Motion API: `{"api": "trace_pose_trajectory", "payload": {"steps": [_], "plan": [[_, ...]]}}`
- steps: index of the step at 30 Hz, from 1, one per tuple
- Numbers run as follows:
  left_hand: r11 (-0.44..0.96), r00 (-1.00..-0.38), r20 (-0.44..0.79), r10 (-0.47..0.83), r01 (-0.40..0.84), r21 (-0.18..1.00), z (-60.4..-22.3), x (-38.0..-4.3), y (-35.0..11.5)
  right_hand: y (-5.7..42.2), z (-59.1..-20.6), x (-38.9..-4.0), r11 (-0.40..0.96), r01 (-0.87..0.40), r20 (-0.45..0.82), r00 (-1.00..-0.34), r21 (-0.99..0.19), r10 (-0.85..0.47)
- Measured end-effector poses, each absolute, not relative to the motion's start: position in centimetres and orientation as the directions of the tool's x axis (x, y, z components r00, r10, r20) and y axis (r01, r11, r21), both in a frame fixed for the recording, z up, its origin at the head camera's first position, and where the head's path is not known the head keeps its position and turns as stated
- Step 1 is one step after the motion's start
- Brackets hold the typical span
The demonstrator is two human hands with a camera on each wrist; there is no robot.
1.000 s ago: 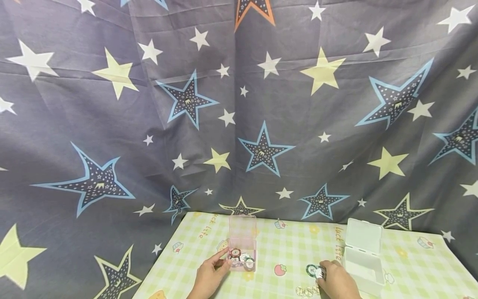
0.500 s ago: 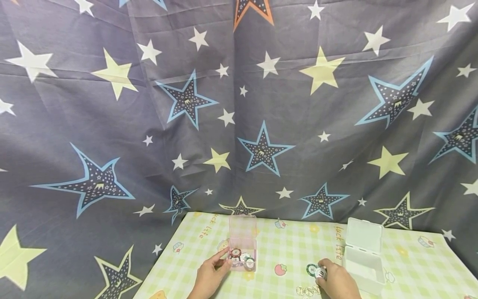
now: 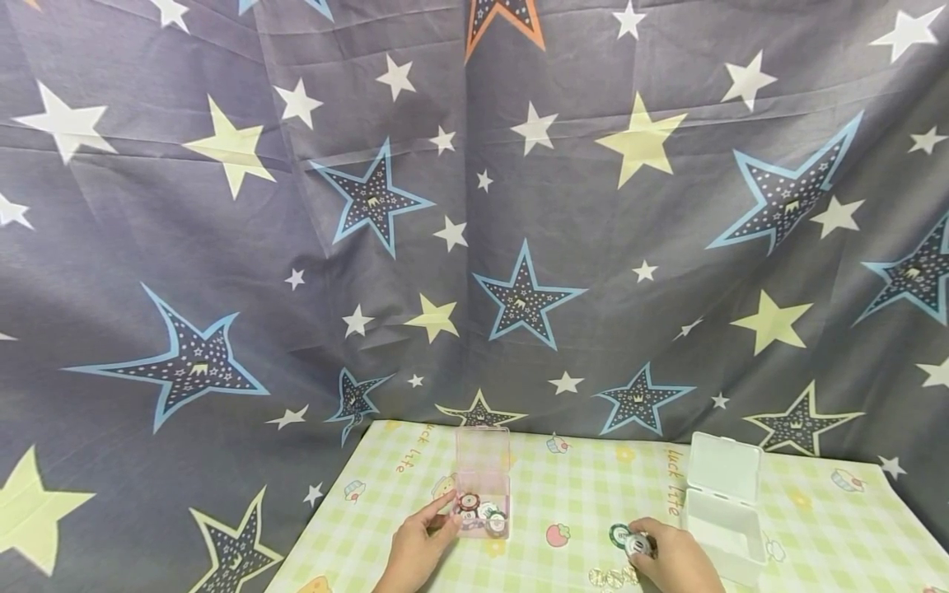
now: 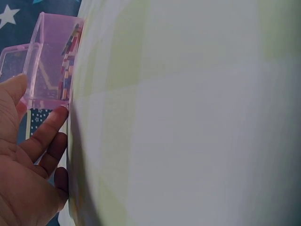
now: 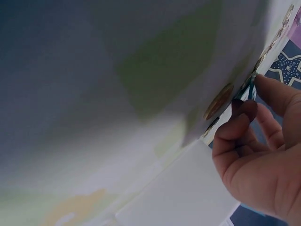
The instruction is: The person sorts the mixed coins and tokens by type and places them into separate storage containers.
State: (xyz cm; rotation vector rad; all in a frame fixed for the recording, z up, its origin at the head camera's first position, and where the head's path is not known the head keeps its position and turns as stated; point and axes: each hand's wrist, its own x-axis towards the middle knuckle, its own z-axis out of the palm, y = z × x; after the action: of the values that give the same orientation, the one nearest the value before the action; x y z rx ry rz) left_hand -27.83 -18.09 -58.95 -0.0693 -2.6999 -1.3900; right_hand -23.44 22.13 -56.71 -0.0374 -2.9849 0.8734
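A pink see-through box stands with its lid up, and several poker chips lie inside it. My left hand rests against the box's left side with fingertips and thumb touching its wall; in the left wrist view the fingers are loosely bent. My right hand pinches a grey-and-white poker chip between thumb and fingers, low over the table. A green-rimmed poker chip sits right beside it, partly overlapped. In the right wrist view the pinched chip is mostly hidden by the fingertips.
A white box with its lid up stands to the right of my right hand. Several gold coins lie at the table's front, near that hand. The checked tablecloth reaches back to a star-patterned curtain.
The grey-and-white chip in my right hand has turned so its face shows more fully, and the hand has shifted slightly. My left hand has stayed at the pink box.
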Motion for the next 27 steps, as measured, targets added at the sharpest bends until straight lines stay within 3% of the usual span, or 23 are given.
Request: {"api": "trace_pose_trajectory", "payload": {"steps": [8,20,27], "plan": [[0.576,-0.995,0.102,-0.001,0.082,0.813,-58.6,-27.7,-18.0,22.4,-56.4,-23.4,0.772,0.028,-0.042,-0.999,-0.635,0.002],[0.568,-0.992,0.123,0.014,0.109,0.816,-58.7,-27.8,-18.1,23.3,-56.6,-23.5,0.696,-0.053,-0.044,-0.992,-0.716,-0.122],[0.567,-0.993,0.116,0.009,0.101,0.817,-58.8,-27.8,-18.1,23.0,-56.0,-23.7,0.659,-0.043,-0.051,-0.991,-0.751,-0.123]]}}
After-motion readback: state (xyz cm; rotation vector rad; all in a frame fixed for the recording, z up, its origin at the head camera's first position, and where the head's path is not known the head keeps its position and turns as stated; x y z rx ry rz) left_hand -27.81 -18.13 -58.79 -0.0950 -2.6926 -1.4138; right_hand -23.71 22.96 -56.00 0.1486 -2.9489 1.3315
